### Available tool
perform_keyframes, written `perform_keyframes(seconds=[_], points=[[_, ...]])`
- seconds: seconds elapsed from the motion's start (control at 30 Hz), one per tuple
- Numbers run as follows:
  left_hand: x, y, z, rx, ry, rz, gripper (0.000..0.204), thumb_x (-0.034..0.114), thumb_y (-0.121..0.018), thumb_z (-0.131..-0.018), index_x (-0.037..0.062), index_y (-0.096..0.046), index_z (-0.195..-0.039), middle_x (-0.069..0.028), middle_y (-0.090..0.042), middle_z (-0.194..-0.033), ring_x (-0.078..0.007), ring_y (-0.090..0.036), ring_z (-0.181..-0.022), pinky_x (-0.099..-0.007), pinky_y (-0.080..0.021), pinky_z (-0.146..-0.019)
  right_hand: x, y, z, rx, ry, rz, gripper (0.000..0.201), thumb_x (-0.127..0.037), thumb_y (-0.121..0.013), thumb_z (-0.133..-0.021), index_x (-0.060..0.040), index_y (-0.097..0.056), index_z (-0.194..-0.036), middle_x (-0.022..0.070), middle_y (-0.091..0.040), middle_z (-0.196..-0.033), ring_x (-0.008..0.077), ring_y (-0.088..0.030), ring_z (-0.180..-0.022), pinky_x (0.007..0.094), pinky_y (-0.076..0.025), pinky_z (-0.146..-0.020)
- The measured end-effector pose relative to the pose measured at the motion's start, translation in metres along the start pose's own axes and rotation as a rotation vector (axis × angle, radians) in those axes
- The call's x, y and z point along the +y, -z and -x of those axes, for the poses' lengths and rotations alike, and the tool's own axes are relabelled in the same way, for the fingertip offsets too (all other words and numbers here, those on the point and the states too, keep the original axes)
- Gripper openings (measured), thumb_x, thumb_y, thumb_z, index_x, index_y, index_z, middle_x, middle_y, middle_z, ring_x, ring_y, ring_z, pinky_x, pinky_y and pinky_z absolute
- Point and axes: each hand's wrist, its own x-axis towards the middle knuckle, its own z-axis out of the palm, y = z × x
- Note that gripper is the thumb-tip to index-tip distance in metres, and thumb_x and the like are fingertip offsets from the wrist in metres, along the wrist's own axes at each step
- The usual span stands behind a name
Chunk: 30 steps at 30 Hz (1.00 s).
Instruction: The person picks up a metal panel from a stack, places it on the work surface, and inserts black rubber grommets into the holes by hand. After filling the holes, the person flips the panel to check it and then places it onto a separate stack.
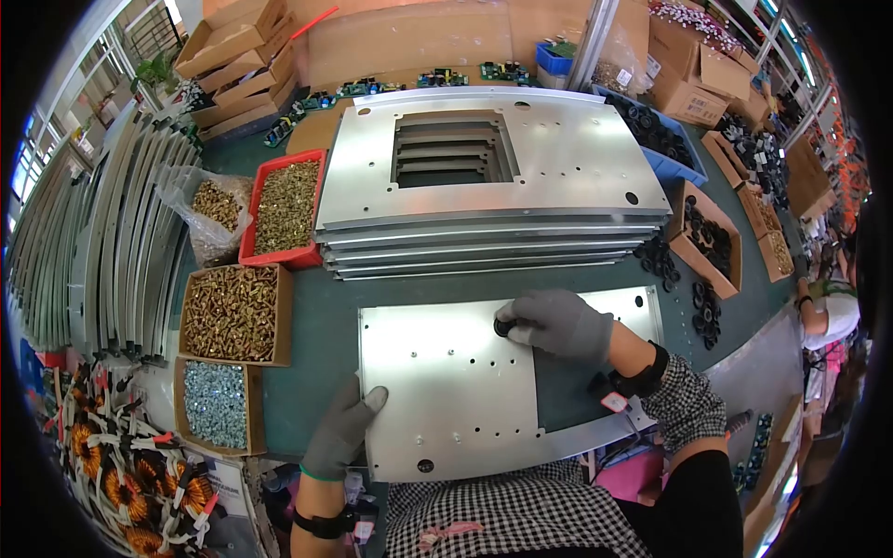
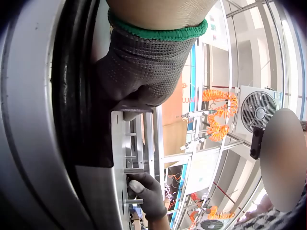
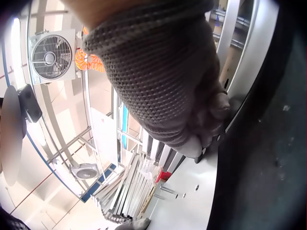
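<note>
A silvery sheet-metal panel (image 1: 446, 395) with a large cut-out on its right side lies in front of me, with small holes and short studs on it. My left hand (image 1: 340, 430), in a grey glove, grips its left edge, thumb on the top face. Near the panel's far edge my gloved right hand (image 1: 563, 325) pinches a black rubber grommet (image 1: 503, 327) at the corner of the cut-out. The right wrist view shows the curled right fingers (image 3: 192, 143) right at the metal, which hide most of the grommet.
Behind the panel rises a stack of similar panels (image 1: 577, 200). Brass fittings fill a red tray (image 1: 247, 244) and a cardboard box (image 1: 283, 344); a lower box (image 1: 256, 409) holds silvery nuts. Loose black grommets (image 1: 704, 312) lie at right beside a carton (image 1: 730, 279). More panels (image 1: 112, 242) stand upright at left.
</note>
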Motion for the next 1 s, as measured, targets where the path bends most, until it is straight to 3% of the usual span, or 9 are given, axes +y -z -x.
perform_keyframes(seconds=[0.17,0.37,0.47,0.5,0.6,0.63,0.77,0.83,1.0], points=[[-0.001,0.001,0.0,0.006,-0.007,-0.027,0.051,0.022,-0.058,-0.092,-0.0039,-0.044,-0.134,-0.0115,-0.057,-0.12,-0.0175,-0.054,-0.107,-0.0307,-0.043,-0.093,-0.001,-0.017,-0.002,0.014,0.032,0.277,0.021,-0.02,-0.058,-0.088,-0.0105,-0.058,-0.106,0.0109,-0.063,-0.097,0.0305,-0.063,-0.087,0.0401,-0.05,-0.077],[-0.002,-0.001,0.001,-0.007,-0.078,-0.095,0.051,0.022,-0.057,-0.092,-0.0046,-0.044,-0.134,-0.0134,-0.058,-0.12,-0.0199,-0.055,-0.106,-0.032,-0.045,-0.091,-0.028,0.017,-0.027,-0.306,-0.25,0.309,0.034,-0.027,-0.067,-0.081,-0.0095,-0.057,-0.109,0.0133,-0.062,-0.103,0.0315,-0.062,-0.094,0.04,-0.05,-0.082],[-0.002,-0.006,0.005,0.033,-0.114,-0.094,0.052,0.022,-0.058,-0.091,-0.0046,-0.044,-0.134,-0.0149,-0.058,-0.12,-0.0213,-0.056,-0.107,-0.0329,-0.046,-0.091,0.005,0.027,-0.024,-0.077,-0.075,0.436,0.049,-0.033,-0.072,-0.075,-0.0092,-0.059,-0.116,0.0147,-0.063,-0.103,0.0307,-0.062,-0.099,0.0394,-0.049,-0.085],[-0.003,-0.009,0.006,0.049,-0.134,-0.084,0.053,0.022,-0.059,-0.091,-0.0046,-0.043,-0.134,-0.0154,-0.058,-0.12,-0.0217,-0.056,-0.108,-0.0331,-0.046,-0.091,0.017,0.028,-0.024,-0.195,-0.04,0.247,0.058,-0.042,-0.071,-0.075,-0.0096,-0.059,-0.122,0.0156,-0.063,-0.104,0.0308,-0.061,-0.102,0.0397,-0.048,-0.088],[-0.007,-0.016,0.007,0.129,-0.1,-0.021,0.06,0.024,-0.062,-0.087,-0.0033,-0.042,-0.136,-0.017,-0.057,-0.122,-0.0255,-0.059,-0.106,-0.0357,-0.049,-0.089,0.017,0.008,-0.014,-0.071,-0.344,-0.143,0.057,-0.048,-0.065,-0.081,-0.0097,-0.059,-0.123,0.0151,-0.062,-0.106,0.0325,-0.059,-0.104,0.04,-0.047,-0.089],[-0.014,-0.006,0.003,0.114,-0.011,0.025,0.061,0.026,-0.063,-0.086,-0.0031,-0.043,-0.136,-0.0186,-0.058,-0.121,-0.0275,-0.061,-0.103,-0.0366,-0.051,-0.085,0.015,-0.001,-0.015,-0.05,-0.336,-0.027,0.055,-0.049,-0.061,-0.084,-0.0099,-0.059,-0.123,0.0148,-0.062,-0.107,0.0326,-0.059,-0.105,0.0404,-0.047,-0.091],[-0.002,-0.024,0.009,0.106,-0.133,0.023,0.062,0.028,-0.063,-0.084,-0.0042,-0.043,-0.134,-0.0201,-0.06,-0.115,-0.0292,-0.063,-0.099,-0.0386,-0.053,-0.083,0.007,-0.019,0.01,0.239,-0.101,0.379,0.044,-0.044,-0.054,-0.091,-0.0113,-0.058,-0.119,0.0145,-0.061,-0.106,0.0336,-0.058,-0.104,0.0436,-0.044,-0.092],[0.001,-0.027,0.011,0.126,-0.161,0.006,0.062,0.028,-0.062,-0.084,-0.0047,-0.044,-0.133,-0.0202,-0.06,-0.114,-0.0296,-0.063,-0.098,-0.0386,-0.053,-0.082,0.021,0.0,0.041,0.433,-0.112,0.264,0.037,-0.039,-0.057,-0.089,-0.0117,-0.061,-0.113,0.0129,-0.061,-0.106,0.0319,-0.059,-0.102,0.0428,-0.046,-0.088],[-0.009,-0.012,0.004,0.138,-0.056,-0.01,0.06,0.027,-0.061,-0.084,-0.0039,-0.045,-0.132,-0.0198,-0.059,-0.115,-0.0296,-0.063,-0.097,-0.0388,-0.053,-0.08,0.105,0.059,0.111,0.646,-0.757,0.471,0.021,-0.029,-0.059,-0.086,-0.0148,-0.067,-0.1,0.0082,-0.065,-0.1,0.0296,-0.063,-0.093,0.0415,-0.049,-0.081]])
